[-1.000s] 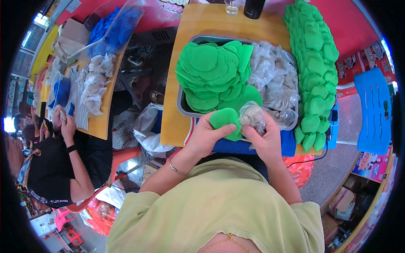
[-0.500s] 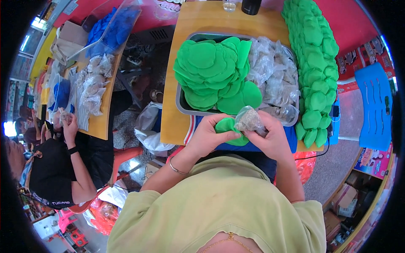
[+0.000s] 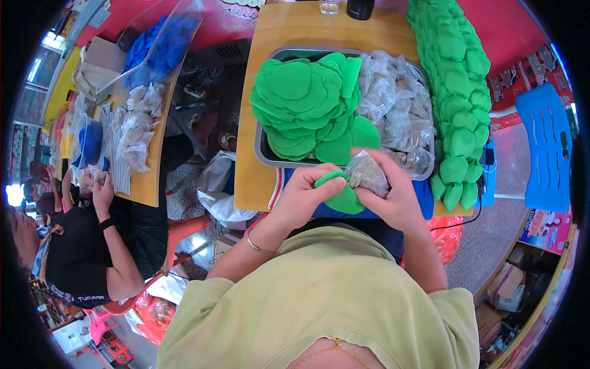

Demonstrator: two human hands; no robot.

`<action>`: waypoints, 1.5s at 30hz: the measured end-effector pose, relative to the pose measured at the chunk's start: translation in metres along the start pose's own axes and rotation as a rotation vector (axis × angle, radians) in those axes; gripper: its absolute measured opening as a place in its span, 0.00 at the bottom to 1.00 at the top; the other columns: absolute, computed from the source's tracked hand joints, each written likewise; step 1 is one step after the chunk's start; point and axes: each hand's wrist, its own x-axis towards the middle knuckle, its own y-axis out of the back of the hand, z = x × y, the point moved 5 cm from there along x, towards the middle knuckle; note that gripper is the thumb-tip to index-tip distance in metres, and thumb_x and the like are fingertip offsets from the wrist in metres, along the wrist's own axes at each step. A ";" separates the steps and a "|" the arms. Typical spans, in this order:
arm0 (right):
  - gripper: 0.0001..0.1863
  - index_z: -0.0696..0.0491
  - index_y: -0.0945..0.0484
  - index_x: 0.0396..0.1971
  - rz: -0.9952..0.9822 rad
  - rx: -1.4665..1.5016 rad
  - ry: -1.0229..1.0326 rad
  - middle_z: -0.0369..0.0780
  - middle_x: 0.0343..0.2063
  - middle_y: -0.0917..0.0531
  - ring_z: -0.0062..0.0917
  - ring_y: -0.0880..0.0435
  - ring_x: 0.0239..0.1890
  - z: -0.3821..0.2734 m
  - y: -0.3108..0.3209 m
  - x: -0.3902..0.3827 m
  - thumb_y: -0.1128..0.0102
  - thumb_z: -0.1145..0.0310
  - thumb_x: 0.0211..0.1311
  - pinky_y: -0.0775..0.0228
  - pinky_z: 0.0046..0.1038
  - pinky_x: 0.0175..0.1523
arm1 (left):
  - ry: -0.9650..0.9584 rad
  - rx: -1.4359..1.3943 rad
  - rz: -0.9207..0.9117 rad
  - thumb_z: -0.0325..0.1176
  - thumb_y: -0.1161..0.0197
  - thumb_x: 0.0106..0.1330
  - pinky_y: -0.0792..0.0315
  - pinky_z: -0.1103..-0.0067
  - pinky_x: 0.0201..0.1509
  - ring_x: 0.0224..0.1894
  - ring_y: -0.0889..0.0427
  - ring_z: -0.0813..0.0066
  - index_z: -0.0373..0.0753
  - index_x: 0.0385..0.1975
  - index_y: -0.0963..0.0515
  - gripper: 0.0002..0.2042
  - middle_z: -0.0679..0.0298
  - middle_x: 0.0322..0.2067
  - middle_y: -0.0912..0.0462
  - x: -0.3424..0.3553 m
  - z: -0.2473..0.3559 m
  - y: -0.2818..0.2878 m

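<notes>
My left hand (image 3: 301, 195) pinches a thin, flexible green disc (image 3: 345, 199) between thumb and fingers, just in front of the tray. Close against it, my right hand (image 3: 398, 195) grips a small clear plastic bag (image 3: 367, 174) filled with something grey-brown and grainy. The bag meets the disc's edge; whether it goes inside the disc I cannot tell. Beyond my hands is a grey tray (image 3: 265, 154). A heap of similar green discs (image 3: 295, 104) fills its left side, and several filled clear bags (image 3: 402, 114) lie on its right.
Along the right edge of the wooden table (image 3: 270, 31) runs a long pile of rounded green pieces (image 3: 458, 92). A glass (image 3: 329, 7) and a black cup (image 3: 360, 7) stand at the back. Left, a co-worker (image 3: 80, 246) handles a bag at another table with blue pieces (image 3: 144, 55).
The bag has tilted upright in my right hand, and those fingers now reach over its far side. More of the green disc hangs open below my left thumb.
</notes>
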 end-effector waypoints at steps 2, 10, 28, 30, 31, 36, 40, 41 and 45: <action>0.15 0.59 0.28 0.39 -0.112 -0.345 0.184 0.37 0.33 0.25 0.17 0.28 0.35 0.001 0.000 -0.001 0.42 0.77 0.47 0.35 0.22 0.40 | 0.022 -0.061 0.007 0.27 0.41 0.60 0.32 0.85 0.36 0.32 0.27 0.85 0.31 0.31 0.22 0.05 0.68 0.30 0.23 0.001 0.001 -0.002; 0.11 0.58 0.25 0.29 -0.109 -0.165 0.085 0.41 0.23 0.24 0.29 0.25 0.25 -0.007 -0.004 -0.005 0.36 0.72 0.43 0.34 0.26 0.33 | -0.007 -0.080 0.057 0.26 0.40 0.59 0.32 0.85 0.37 0.33 0.27 0.84 0.34 0.31 0.24 0.04 0.69 0.31 0.24 -0.001 0.006 -0.002; 0.16 0.53 0.26 0.36 0.007 -0.333 0.166 0.41 0.28 0.24 0.30 0.22 0.30 -0.008 -0.002 -0.007 0.36 0.77 0.43 0.31 0.24 0.33 | 0.056 -0.251 0.100 0.26 0.39 0.59 0.35 0.88 0.35 0.31 0.29 0.87 0.37 0.28 0.24 0.01 0.73 0.28 0.27 -0.002 -0.008 -0.009; 0.17 0.53 0.26 0.37 -0.058 -0.439 0.277 0.40 0.29 0.23 0.29 0.21 0.30 -0.012 -0.003 -0.008 0.37 0.78 0.43 0.30 0.25 0.34 | 0.044 -0.288 0.089 0.27 0.40 0.61 0.33 0.87 0.35 0.33 0.28 0.87 0.37 0.30 0.25 0.02 0.72 0.28 0.26 -0.003 -0.006 -0.011; 0.17 0.52 0.26 0.38 -0.076 -0.393 0.310 0.40 0.29 0.23 0.29 0.21 0.31 -0.013 -0.002 -0.008 0.37 0.78 0.44 0.30 0.25 0.34 | 0.044 -0.287 0.091 0.27 0.40 0.61 0.33 0.87 0.35 0.33 0.28 0.87 0.37 0.30 0.25 0.02 0.72 0.28 0.26 -0.003 -0.005 -0.012; 0.18 0.53 0.26 0.39 0.019 -0.208 0.253 0.41 0.29 0.23 0.28 0.22 0.30 -0.012 0.003 -0.011 0.37 0.78 0.45 0.30 0.26 0.33 | 0.056 -0.310 0.041 0.31 0.45 0.64 0.27 0.78 0.42 0.38 0.24 0.78 0.35 0.37 0.27 0.07 0.66 0.35 0.24 -0.005 -0.003 -0.012; 0.14 0.53 0.24 0.35 0.069 -0.369 0.395 0.41 0.27 0.23 0.28 0.22 0.27 -0.027 0.001 -0.014 0.38 0.79 0.45 0.30 0.24 0.31 | 0.098 -0.382 0.081 0.30 0.43 0.63 0.29 0.83 0.41 0.37 0.25 0.83 0.35 0.34 0.26 0.05 0.68 0.31 0.23 -0.005 0.005 -0.020; 0.13 0.53 0.23 0.34 0.116 -0.307 0.293 0.40 0.26 0.22 0.28 0.21 0.26 -0.028 0.002 -0.014 0.38 0.79 0.44 0.30 0.24 0.31 | 0.067 -0.369 0.070 0.30 0.43 0.63 0.29 0.82 0.42 0.37 0.25 0.82 0.35 0.35 0.26 0.05 0.67 0.31 0.23 -0.005 0.007 -0.020; 0.11 0.53 0.22 0.31 0.072 -0.309 0.387 0.39 0.23 0.22 0.28 0.21 0.25 -0.019 0.003 -0.014 0.38 0.79 0.44 0.30 0.24 0.30 | 0.074 -0.365 0.036 0.29 0.43 0.63 0.29 0.81 0.43 0.38 0.25 0.81 0.35 0.34 0.25 0.05 0.67 0.33 0.24 -0.004 0.010 -0.025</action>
